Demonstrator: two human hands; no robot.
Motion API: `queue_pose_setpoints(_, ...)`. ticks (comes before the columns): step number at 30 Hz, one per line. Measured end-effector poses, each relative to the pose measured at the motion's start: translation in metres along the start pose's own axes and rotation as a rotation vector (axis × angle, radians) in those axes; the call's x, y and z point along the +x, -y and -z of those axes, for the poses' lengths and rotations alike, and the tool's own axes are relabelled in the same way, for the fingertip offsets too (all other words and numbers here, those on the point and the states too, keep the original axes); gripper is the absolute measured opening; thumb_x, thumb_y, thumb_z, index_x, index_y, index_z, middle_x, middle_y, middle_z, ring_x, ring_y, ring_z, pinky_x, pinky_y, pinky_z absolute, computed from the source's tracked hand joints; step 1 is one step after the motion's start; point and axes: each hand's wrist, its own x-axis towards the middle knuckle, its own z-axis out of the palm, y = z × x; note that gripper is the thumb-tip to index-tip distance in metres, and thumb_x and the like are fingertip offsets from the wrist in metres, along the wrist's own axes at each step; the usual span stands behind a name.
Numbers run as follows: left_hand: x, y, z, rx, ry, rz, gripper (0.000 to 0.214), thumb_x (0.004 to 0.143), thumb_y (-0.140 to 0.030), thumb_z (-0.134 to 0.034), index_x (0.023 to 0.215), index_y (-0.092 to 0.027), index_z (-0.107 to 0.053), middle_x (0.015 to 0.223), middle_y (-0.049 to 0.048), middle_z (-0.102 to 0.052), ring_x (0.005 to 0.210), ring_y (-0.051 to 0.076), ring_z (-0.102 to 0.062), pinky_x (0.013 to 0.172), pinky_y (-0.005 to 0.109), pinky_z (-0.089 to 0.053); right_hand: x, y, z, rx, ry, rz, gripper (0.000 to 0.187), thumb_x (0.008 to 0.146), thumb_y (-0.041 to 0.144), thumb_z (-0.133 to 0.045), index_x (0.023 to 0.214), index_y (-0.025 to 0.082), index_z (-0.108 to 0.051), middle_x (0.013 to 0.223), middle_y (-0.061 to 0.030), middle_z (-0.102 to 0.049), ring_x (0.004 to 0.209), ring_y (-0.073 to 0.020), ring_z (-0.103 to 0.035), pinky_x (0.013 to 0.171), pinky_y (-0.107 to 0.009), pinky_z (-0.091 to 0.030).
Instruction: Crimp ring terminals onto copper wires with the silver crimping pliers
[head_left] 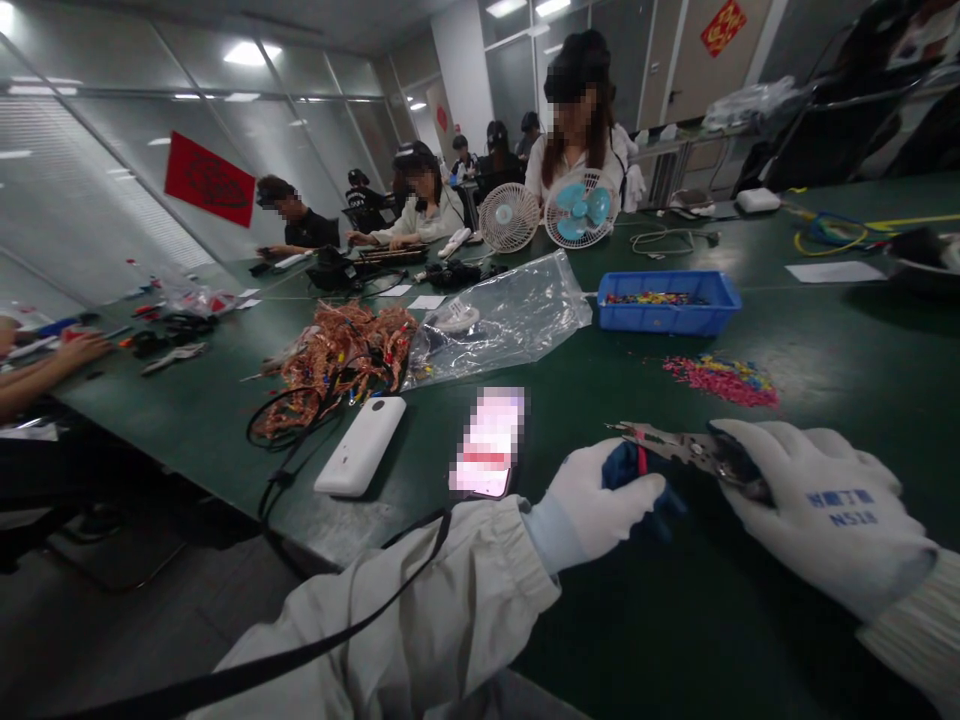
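Both my hands wear white gloves; dark blue shows around the left fingers. My left hand point(600, 500) is closed, fingers curled, around a thin red wire point(642, 459), of which only a short bit shows. In my right hand point(821, 505) is a pair of wire strippers point(682, 447), metal jaws pointing left. The jaw tips lie right above the left fingers, by the red wire; whether they bite on it I cannot tell. The strippers' handles are mostly hidden in the right palm. Beyond the hands lies a pile of pink, yellow and blue insulation bits point(724, 380).
A blue bin point(667, 318) with colourful bits stands farther back. Left of it lie a clear plastic bag point(517, 310) and a heap of copper wires point(345, 350). A white power bank point(362, 447) with a black cable and a lit phone point(487, 445) are nearer. Co-workers sit across the table.
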Motion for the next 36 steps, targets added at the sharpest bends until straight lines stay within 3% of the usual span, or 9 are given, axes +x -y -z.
queue_pose_setpoints(4,0.001,-0.003,0.001,0.009,0.01,0.034,0.02,0.096,-0.021,-0.067,0.112,-0.011,-0.074,0.107,0.0128,-0.076,0.096,0.023,-0.072,0.091,0.041,-0.059,0.003,0.001,0.001,-0.047,0.044,0.002,0.055,0.083,0.057,-0.038,0.116,0.027,-0.071,0.112,-0.0139,-0.077,0.101,-0.0406,-0.066,0.083,-0.059,-0.051)
queue_pose_setpoints(8,0.001,-0.004,0.001,-0.027,0.012,0.061,0.022,0.097,-0.02,-0.067,0.115,-0.009,-0.073,0.112,0.0152,-0.076,0.098,0.023,-0.073,0.089,0.039,-0.06,0.003,-0.001,0.0,-0.044,0.046,0.006,0.055,0.084,0.057,-0.038,0.116,0.027,-0.072,0.112,-0.0133,-0.077,0.101,-0.0389,-0.065,0.083,-0.057,-0.05)
queue_pose_setpoints(16,0.0,-0.001,0.001,-0.016,0.015,0.023,0.023,0.095,-0.024,-0.07,0.113,-0.01,-0.074,0.103,0.0112,-0.076,0.091,0.021,-0.071,0.088,0.037,-0.058,0.002,-0.003,-0.003,-0.015,-0.02,0.023,0.056,0.088,0.054,-0.036,0.12,0.026,-0.071,0.113,-0.0111,-0.078,0.101,-0.0364,-0.066,0.084,-0.055,-0.05)
queue_pose_setpoints(21,0.0,-0.003,0.0,0.003,0.022,0.065,0.026,0.096,-0.024,-0.068,0.118,-0.01,-0.073,0.102,0.0106,-0.076,0.085,0.02,-0.07,0.078,0.033,-0.057,0.003,-0.007,-0.002,-0.017,-0.03,0.052,0.053,0.089,0.053,-0.036,0.117,0.025,-0.071,0.109,-0.0116,-0.078,0.099,-0.0358,-0.066,0.083,-0.055,-0.05)
queue_pose_setpoints(25,0.0,-0.005,0.001,0.022,0.022,0.033,0.027,0.096,-0.023,-0.068,0.119,-0.011,-0.074,0.108,0.0111,-0.076,0.093,0.021,-0.071,0.085,0.034,-0.057,0.001,-0.007,-0.001,-0.004,-0.047,0.055,0.052,0.089,0.052,-0.037,0.117,0.026,-0.071,0.109,-0.0108,-0.078,0.099,-0.0355,-0.066,0.082,-0.054,-0.05)
queue_pose_setpoints(33,0.001,0.002,0.002,0.13,0.0,-0.04,0.021,0.095,-0.026,-0.066,0.109,-0.013,-0.074,0.094,0.0058,-0.075,0.083,0.019,-0.068,0.082,0.033,-0.056,0.001,-0.01,-0.002,-0.006,-0.078,0.099,0.048,0.09,0.052,-0.038,0.111,0.025,-0.071,0.103,-0.0109,-0.078,0.092,-0.0336,-0.066,0.078,-0.051,-0.049)
queue_pose_setpoints(36,0.001,0.003,0.002,0.142,0.002,-0.063,0.023,0.095,-0.029,-0.065,0.111,-0.015,-0.074,0.098,0.0064,-0.075,0.088,0.02,-0.07,0.086,0.034,-0.056,0.003,-0.01,0.0,0.009,-0.049,0.097,0.047,0.089,0.053,-0.038,0.107,0.024,-0.071,0.1,-0.0114,-0.078,0.09,-0.0333,-0.067,0.077,-0.05,-0.048)
